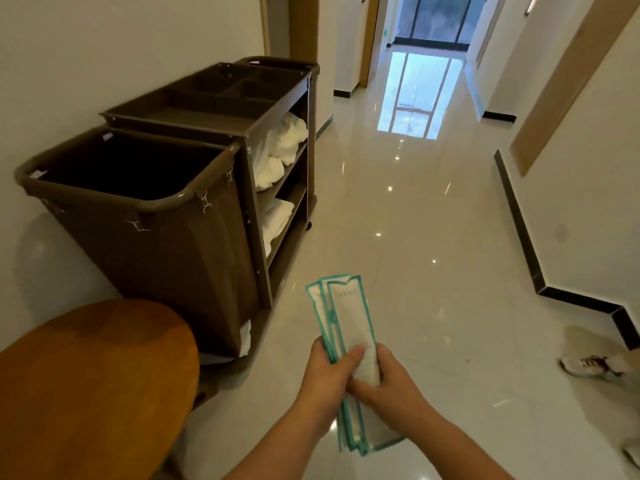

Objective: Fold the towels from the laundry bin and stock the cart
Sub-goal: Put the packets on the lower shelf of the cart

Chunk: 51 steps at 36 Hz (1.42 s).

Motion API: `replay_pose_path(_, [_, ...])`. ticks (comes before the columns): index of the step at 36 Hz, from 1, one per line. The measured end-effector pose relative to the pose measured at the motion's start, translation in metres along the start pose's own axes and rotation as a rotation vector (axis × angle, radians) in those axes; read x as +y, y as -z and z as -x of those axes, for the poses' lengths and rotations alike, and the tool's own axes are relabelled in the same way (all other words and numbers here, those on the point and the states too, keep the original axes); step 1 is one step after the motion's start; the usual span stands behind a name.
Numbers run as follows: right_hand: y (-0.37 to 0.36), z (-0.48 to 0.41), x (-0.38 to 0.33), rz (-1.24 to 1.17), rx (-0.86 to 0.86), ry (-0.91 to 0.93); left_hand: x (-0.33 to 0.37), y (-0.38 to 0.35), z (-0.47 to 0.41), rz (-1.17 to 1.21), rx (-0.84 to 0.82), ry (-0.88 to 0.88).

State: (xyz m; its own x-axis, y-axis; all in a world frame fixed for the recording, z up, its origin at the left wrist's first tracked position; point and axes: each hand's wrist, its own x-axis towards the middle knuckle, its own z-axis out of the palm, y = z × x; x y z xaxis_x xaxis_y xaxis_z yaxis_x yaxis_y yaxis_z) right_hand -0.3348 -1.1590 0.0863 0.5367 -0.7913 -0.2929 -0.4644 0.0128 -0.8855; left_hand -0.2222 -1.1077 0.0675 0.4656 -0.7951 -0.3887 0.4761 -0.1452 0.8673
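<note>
From the head view, both hands meet low in the middle, over a glossy floor [398, 244]. The left hand [329, 374] is wrapped round a fanned bunch of long white packets [351, 317] edged in teal, with its thumb lying across the front one. The right hand [389, 379] is curled round the same bunch from the other side, the two hands touching.

The cart [194, 114] stands to the left, against the wall [104, 46]. White towels [287, 138] sit on its open shelves, some on the upper shelf and more on the one below (bundled rather than neatly squared). The bin [166, 258] – a brown cloth bag on a frame – hangs at the cart's near end, its inside dark.

A round wooden table [90, 382] fills the lower left corner, near the bin. A shoe [588, 365] shows at the right edge – well apart from the hands.
</note>
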Motion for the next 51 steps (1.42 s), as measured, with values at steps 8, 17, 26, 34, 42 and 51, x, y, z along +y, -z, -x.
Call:
replay_pose_path(8, [0.047,-0.123,0.012,-0.048,-0.101,-0.014,0.006,-0.036,-0.11,-0.049,0.078,-0.003])
replay_pose_path(17, [0.159,-0.275,0.018,-0.016,-0.27,-0.007,0.034,-0.125,-0.226,-0.078,0.125,0.041])
replay_pose_path(26, [0.224,-0.391,0.001,0.053,-0.435,-0.044,0.055,-0.177,-0.323,-0.019,0.266,0.074])
replay_pose_path(34, [0.223,-0.52,-0.035,0.101,-0.497,-0.051,0.093,-0.171,-0.44,0.068,0.306,0.036])
replay_pose_path(42, [0.207,-0.653,-0.098,0.265,-0.545,-0.01,0.162,-0.137,-0.55,0.076,0.273,0.017])
replay_pose_path(51, [0.169,-0.757,-0.135,0.38,-0.68,0.055,0.194,-0.102,-0.626,0.076,0.422,0.076])
